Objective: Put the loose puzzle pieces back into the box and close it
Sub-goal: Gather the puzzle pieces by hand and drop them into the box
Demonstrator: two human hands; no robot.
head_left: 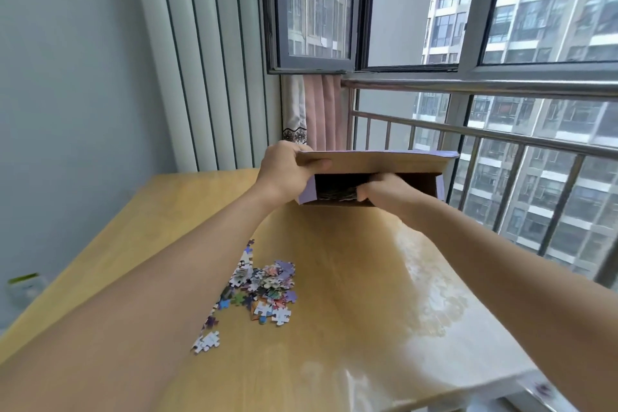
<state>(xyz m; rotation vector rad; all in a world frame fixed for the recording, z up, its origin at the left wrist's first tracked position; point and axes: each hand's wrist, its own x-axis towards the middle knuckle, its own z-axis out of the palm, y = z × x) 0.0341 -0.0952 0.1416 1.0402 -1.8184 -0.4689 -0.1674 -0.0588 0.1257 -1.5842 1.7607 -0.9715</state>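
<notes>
The box (374, 177) sat at the far edge of the wooden table (334, 278), toward twelve o'clock from the person, with its open end facing back at them. Its lid flap (378, 159) was raised, brown on the inside and purple along its outer edges. The left hand (284, 170) gripped the flap at its nine o'clock corner, thumb curled over the brown inner face and fingers hidden behind it. The right hand (384, 191) was at the mouth of the box, toward its three o'clock half, with the fingers curled inward past the opening; whether they held pieces could not be told, as the fingertips were hidden and blurred. Some pieces showed dimly inside the box (334, 194) just to the nine o'clock side of that hand.

The loose puzzle pieces (264, 284) lay in a scattered heap on the table, near the middle and well apart from the box, at about six o'clock from it. A few strays (205, 341) lay toward seven o'clock of the heap, beside the left forearm.

Beyond the table stood a metal railing (485, 134), a window (368, 10) and a pink curtain (321, 110)
</notes>
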